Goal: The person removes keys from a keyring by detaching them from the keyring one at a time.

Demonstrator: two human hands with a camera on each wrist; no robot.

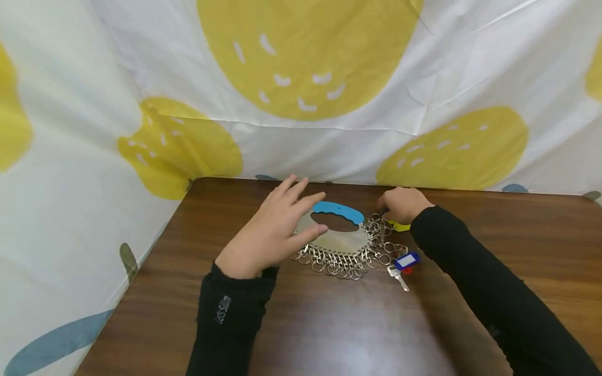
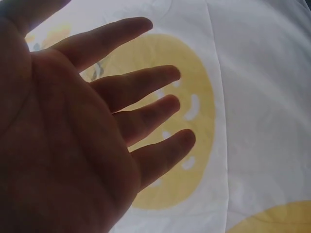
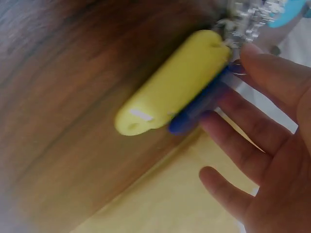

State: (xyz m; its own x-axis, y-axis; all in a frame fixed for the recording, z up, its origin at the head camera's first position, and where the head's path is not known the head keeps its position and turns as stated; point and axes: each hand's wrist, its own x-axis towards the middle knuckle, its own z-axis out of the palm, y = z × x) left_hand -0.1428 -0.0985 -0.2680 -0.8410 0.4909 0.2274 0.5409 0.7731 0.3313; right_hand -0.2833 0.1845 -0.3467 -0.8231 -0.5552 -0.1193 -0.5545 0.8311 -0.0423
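A shiny metal key holder plate (image 1: pixel 340 239) with a blue handle edge (image 1: pixel 338 211) lies on the brown wooden table (image 1: pixel 329 324). Several key rings (image 1: pixel 338 265) hang round its rim. My left hand (image 1: pixel 282 222) hovers over the plate's left edge with fingers straight and spread; the left wrist view shows its bare palm (image 2: pixel 97 141) holding nothing. My right hand (image 1: pixel 401 204) rests at the plate's right side beside a yellow key tag (image 1: pixel 400 226). In the right wrist view its fingers (image 3: pixel 262 131) lie loosely extended, touching the yellow tag (image 3: pixel 175 82) and a blue tag (image 3: pixel 199 110) under it.
A blue tag with a white label (image 1: pixel 407 260), a red tag behind it and a silver key (image 1: pixel 398 277) lie in front of the plate's right side. A white cloth with yellow shapes (image 1: pixel 310 68) hangs behind and left of the table.
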